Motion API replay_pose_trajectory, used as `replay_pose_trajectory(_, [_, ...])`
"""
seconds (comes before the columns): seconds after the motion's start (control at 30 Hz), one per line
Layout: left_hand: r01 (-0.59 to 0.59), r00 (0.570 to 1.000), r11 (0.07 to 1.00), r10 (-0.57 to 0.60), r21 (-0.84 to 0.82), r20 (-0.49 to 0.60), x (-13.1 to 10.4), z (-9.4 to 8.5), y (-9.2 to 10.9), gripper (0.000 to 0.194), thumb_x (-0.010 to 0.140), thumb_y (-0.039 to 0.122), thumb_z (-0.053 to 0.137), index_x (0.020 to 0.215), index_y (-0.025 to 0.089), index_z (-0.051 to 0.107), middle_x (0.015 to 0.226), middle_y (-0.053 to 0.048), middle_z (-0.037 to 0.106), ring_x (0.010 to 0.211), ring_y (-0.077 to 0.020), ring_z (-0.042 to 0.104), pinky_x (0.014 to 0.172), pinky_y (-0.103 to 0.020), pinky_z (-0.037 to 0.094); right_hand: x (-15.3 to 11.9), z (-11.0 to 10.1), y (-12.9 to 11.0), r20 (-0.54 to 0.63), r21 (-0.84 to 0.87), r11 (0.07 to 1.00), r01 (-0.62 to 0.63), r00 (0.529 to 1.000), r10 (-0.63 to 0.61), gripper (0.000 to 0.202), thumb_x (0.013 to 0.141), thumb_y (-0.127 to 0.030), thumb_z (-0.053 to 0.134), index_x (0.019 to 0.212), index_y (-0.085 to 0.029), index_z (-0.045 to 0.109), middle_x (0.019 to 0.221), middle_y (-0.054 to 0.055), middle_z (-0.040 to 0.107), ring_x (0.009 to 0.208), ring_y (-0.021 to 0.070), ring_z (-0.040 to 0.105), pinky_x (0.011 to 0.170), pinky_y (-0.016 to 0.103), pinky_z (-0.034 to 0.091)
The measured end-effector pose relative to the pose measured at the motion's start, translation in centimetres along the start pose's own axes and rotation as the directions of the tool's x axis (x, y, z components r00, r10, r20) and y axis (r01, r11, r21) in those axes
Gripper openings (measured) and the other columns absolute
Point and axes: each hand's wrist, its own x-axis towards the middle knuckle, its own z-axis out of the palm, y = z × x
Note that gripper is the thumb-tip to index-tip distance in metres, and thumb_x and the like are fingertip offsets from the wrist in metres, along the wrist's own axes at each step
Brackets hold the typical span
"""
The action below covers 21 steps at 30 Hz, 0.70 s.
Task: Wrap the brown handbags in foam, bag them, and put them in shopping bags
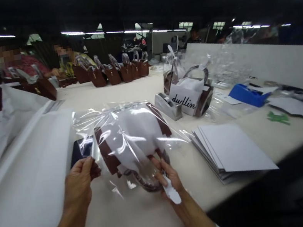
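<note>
A brown handbag (105, 149) lies on its side in front of me, white paper (131, 132) wrapped round its middle. A clear plastic bag (179, 136) covers it, and its handles (148, 184) point towards me. My left hand (82, 180) pinches the plastic's left edge between thumb and fingers. At the handles, my right hand (167, 177) is closed round the handle area; whether plastic lies between them I cannot tell. A white tag-like strip (172, 192) sticks out by my right thumb. Beside my left hand lies a dark phone-like object (80, 151).
A tape dispenser (168, 106) and a paper-wrapped handbag (192, 96) stand beyond. To the right are stacked white sheets (234, 148), a blue dispenser (249, 95) and green pieces (277, 117). White sheets (34, 181) are piled left. Brown handbags (113, 74) line the back, near co-workers.
</note>
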Motion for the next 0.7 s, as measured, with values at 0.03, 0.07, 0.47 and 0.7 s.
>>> replay_pose_trajectory(0.03, [0.04,0.999,0.999,-0.04,0.017,0.001,0.0,-0.2,-0.5,0.023,0.066,0.032,0.066,0.069,0.012,0.054,0.053,0.006,0.054,0.049,-0.0082,0.051,0.05,-0.019,0.044,0.6,-0.1,0.2,-0.029,-0.003,1.0,-0.018,0.999,0.018,0.03,0.073,-0.041,0.062,0.1,-0.027,0.061,0.11,0.0,0.061,0.032,-0.0027,0.027,0.037,0.016,0.033])
replay_pose_trajectory(0.07, [0.074,0.997,0.997,-0.074,0.03,-0.003,-0.1,-0.2,-1.2,0.023,0.066,0.032,0.065,0.068,0.012,0.054,0.052,0.005,0.055,0.048,-0.0091,0.051,0.049,-0.02,0.044,1.1,-0.2,0.4,-0.052,-0.01,0.999,-0.033,0.998,0.032,0.033,0.072,-0.04,0.063,0.102,-0.026,0.059,0.107,0.001,0.063,0.033,-0.0017,0.031,0.036,0.015,0.031])
replay_pose_trajectory(0.47, [0.151,0.988,0.968,-0.144,0.203,-0.05,-4.1,0.3,-2.8,0.047,0.04,0.053,0.073,0.07,0.018,0.064,0.059,0.004,0.063,0.062,-0.0145,0.057,0.059,-0.021,0.045,-1.3,-2.4,-1.5,-0.04,-0.371,0.928,-0.004,0.999,-0.012,0.053,0.073,-0.037,0.066,0.119,-0.018,0.048,0.109,0.007,0.06,0.096,0.0166,0.058,0.082,0.028,0.045])
replay_pose_trajectory(0.7, [0.088,0.996,0.954,-0.085,0.288,-0.022,-3.7,-1.2,-2.9,0.04,0.045,0.055,0.069,0.053,0.018,0.055,0.047,0.005,0.053,0.052,-0.0121,0.049,0.051,-0.02,0.04,-6.5,-4.4,-11.1,0.005,-0.937,0.323,0.133,0.93,-0.368,0.044,0.081,-0.048,0.052,0.111,-0.016,0.058,0.098,0.01,0.065,0.082,0.0212,0.063,0.073,0.037,0.051])
